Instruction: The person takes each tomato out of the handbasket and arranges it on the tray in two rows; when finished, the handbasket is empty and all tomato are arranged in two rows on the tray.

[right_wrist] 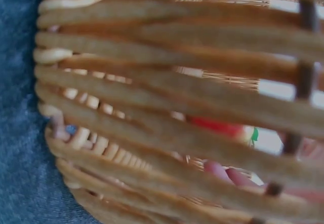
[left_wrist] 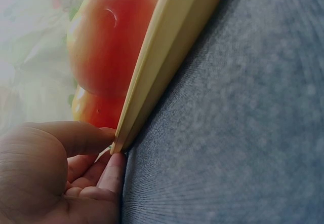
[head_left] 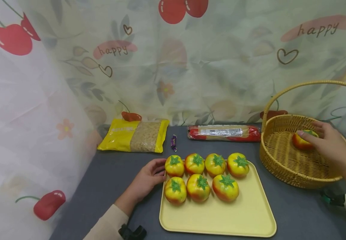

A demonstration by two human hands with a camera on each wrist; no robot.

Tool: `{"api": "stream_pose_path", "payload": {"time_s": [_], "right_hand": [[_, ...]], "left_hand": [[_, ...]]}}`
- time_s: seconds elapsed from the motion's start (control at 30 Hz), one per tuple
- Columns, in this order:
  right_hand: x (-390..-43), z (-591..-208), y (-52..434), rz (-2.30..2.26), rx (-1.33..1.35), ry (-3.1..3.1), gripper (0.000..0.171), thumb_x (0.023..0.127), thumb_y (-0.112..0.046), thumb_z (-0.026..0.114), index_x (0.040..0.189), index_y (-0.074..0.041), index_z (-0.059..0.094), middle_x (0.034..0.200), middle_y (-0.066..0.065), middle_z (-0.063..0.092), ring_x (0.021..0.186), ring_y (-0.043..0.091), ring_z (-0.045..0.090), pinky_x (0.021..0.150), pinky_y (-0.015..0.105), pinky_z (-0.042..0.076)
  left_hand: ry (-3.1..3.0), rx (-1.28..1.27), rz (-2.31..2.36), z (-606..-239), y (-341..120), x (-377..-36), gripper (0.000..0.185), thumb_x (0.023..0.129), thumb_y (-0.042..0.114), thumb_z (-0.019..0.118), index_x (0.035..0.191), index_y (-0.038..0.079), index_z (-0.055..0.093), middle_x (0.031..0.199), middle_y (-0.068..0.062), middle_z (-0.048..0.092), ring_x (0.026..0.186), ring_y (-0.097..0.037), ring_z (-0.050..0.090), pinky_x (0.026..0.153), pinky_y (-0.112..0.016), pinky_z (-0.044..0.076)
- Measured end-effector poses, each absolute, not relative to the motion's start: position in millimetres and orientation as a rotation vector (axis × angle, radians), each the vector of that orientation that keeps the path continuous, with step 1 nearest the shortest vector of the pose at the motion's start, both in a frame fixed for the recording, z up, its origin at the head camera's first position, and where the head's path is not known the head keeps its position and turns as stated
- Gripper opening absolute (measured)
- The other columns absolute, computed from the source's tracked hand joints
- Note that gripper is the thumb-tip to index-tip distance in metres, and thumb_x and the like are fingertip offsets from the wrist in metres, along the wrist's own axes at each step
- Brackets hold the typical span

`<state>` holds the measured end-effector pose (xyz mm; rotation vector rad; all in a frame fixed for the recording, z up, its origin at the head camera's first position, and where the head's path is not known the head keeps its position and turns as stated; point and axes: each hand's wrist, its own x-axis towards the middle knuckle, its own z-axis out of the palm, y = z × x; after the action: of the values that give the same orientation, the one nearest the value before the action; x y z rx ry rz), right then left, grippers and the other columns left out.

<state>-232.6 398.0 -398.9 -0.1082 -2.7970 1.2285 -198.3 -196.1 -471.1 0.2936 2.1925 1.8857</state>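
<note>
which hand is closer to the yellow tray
Left. The left hand touches the yellow tray at its left edge; the right hand is off inside the basket.

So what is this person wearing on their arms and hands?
Both hands are bare, with no gloves or rings showing. The left hand and right hand each come out of a long, pale cream sleeve. A small black device sits by the left wrist.
</note>
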Motion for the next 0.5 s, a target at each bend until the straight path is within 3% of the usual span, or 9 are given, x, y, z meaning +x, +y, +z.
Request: {"api": "stream_pose_path", "payload": {"time_s": [0.27,0.5], "right_hand": [[-237.3,-402.3,398.0,1.112,-0.042,-2.889,0.098,0.112,-0.047,0.058,0.162,0.021,0.007,0.163,0.051,0.008,0.144,0.074,0.015,0.107,0.087,0.026],[-239.4,-405.0,399.6,1.004,0.04,-3.003,0.086,0.109,-0.044,0.066,0.157,0.018,0.029,0.156,0.052,0.02,0.137,0.073,0.023,0.103,0.085,0.031]], "left_hand": [[2.188,0.296,1.888,-469.9,-195.9,-197.5,0.061,0.098,-0.007,0.07,0.156,-0.001,0.051,0.159,-0.02,0.051,0.148,-0.037,0.049,0.117,-0.046,0.045],[2.186,0.286,1.889,-469.9,-195.9,-197.0,0.061,0.098,-0.008,0.07,0.156,-0.001,0.051,0.158,-0.02,0.052,0.147,-0.037,0.05,0.117,-0.045,0.046]]}}
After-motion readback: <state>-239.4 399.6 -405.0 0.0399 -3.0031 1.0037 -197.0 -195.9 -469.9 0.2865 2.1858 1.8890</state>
